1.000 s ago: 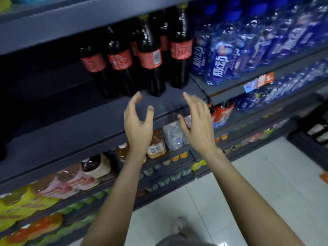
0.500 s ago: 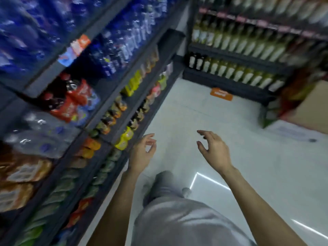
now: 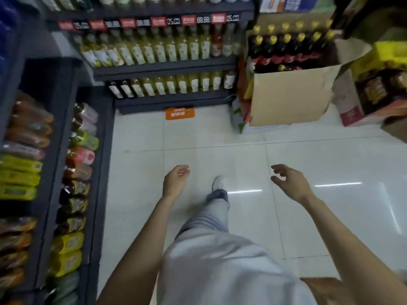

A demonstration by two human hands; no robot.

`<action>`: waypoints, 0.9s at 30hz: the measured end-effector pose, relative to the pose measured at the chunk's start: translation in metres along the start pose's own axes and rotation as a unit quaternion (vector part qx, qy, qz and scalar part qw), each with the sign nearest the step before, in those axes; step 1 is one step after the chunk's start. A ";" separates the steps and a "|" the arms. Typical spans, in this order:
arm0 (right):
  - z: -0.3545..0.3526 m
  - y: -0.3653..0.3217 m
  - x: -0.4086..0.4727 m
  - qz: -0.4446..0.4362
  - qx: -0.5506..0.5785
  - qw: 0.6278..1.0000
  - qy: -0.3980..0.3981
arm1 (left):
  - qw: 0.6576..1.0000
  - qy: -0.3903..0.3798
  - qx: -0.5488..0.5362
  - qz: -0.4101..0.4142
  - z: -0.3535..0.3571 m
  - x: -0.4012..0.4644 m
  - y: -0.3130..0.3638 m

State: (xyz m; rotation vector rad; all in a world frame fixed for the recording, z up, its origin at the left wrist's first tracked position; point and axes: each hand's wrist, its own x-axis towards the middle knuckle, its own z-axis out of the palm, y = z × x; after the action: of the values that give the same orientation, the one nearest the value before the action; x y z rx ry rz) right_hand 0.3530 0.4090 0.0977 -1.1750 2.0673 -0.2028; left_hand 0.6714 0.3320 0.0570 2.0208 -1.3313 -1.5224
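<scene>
My left hand (image 3: 175,181) hangs over the white tiled floor with its fingers loosely curled and nothing in it. My right hand (image 3: 289,182) is held out further right, fingers relaxed and spread, also holding nothing. An open cardboard box (image 3: 290,93) full of dark bottles with yellow caps and red labels stands on the floor at the far right, well ahead of my right hand. My grey trouser leg and white shoe (image 3: 218,183) step forward between the two hands.
A dark shelf unit (image 3: 66,150) with bottled drinks runs along the left. Another shelf (image 3: 163,69) with rows of yellow-green bottles closes the aisle ahead; an orange floor sticker (image 3: 180,113) lies below it. More cartons (image 3: 374,93) stand at the far right.
The view has swung from the cola shelf to the aisle floor and the end shelf. Both hands dropped from shelf height to waist level, still holding nothing. The box has come into view.
</scene>
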 end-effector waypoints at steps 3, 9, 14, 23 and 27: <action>-0.060 0.012 0.047 0.013 0.019 0.999 0.040 | 0.995 -0.023 0.076 0.067 0.041 0.048 0.080; -0.173 0.015 0.170 -0.034 0.016 0.993 0.109 | 0.958 -0.060 0.170 0.221 0.115 0.126 0.242; -0.253 0.024 0.300 -0.082 0.002 0.990 0.111 | 0.942 -0.055 0.205 0.260 0.185 0.195 0.330; -0.309 0.059 0.544 -0.205 -0.218 0.954 -0.011 | 0.963 0.015 0.194 0.184 0.301 0.338 0.401; -0.283 0.066 0.606 -0.282 -0.367 0.884 -0.071 | 0.956 0.004 0.248 0.154 0.337 0.405 0.398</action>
State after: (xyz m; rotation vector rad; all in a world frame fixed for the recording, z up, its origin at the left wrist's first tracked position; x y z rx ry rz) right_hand -0.0675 -0.0945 -0.0467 -2.1674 1.6438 0.4328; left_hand 0.1891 -0.1055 -0.0537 1.9426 -2.0741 -1.1156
